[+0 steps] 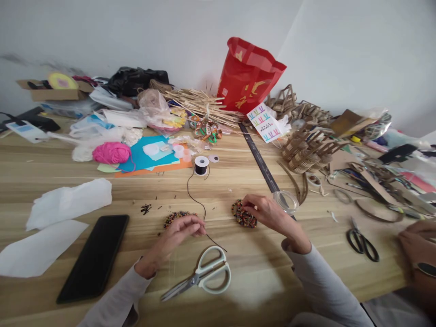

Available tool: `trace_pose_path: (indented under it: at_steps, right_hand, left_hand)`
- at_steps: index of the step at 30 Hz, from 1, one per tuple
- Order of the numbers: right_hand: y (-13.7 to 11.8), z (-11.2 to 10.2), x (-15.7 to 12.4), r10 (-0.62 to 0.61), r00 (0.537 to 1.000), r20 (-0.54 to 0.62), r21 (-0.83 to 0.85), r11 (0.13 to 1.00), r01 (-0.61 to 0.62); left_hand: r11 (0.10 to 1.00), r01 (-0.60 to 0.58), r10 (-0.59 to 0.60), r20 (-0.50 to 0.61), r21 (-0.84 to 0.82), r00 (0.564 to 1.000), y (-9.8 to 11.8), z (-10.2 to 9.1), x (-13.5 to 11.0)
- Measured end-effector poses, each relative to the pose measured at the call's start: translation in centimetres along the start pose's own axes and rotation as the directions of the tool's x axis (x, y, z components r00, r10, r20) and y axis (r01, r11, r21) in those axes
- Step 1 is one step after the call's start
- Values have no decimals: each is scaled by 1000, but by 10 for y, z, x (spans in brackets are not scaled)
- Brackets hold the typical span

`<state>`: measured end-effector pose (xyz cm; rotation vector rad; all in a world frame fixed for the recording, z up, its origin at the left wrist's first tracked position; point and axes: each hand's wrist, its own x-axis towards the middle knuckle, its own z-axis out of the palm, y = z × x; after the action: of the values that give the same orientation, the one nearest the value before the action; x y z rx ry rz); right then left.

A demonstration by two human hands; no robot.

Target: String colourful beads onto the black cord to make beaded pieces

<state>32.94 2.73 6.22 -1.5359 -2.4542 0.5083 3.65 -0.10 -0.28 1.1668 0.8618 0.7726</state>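
Note:
My left hand (184, 230) hovers low over a bunch of small multicoloured beads (179, 217), partly covering it. Its fingers are loosely bent, with nothing visible in them. Black cord (195, 198) runs from a white spool (201, 166) past those fingertips to a loose end on the table. My right hand (264, 210) is at a heap of beaded bracelets (245, 217), thumb and fingers pinched on the beads at its upper edge. Scissors with pale handles (214, 269) lie between my forearms, their blades pointing lower left.
A black phone (93, 259) and white paper sheets (70, 204) lie at left. Pink yarn (112, 153), a red bag (248, 75) and small woven baskets (303, 150) stand behind. At right are black scissors (363, 243), a clear ring (286, 202) and another person's hand (418, 240).

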Motion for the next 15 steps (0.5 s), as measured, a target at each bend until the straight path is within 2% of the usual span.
trace_pose_path:
  at_steps: [2,4,10,12,15]
  right_hand:
    - [0,4,2,-8,1000,-25,-138,990,5]
    - [-6,11,4,-77,997,-12,-185,980,73]
    - [-46,35,8,-303,938,168,-107,940,323]
    - [-53,40,12,-300,936,186,-138,935,327]
    - [-54,45,22,-211,961,181,-254,934,253]
  left_hand:
    - [1000,-11,11,-8,9,1000,2,-1,0]
    - [1000,-25,25,-36,17,999,6,-3,-1]
    - [995,-31,48,-192,93,980,21,-13,-7]
    - [993,-47,72,-242,106,968,23,-18,-10]
    - [990,-66,101,-295,126,950,22,-26,-12]
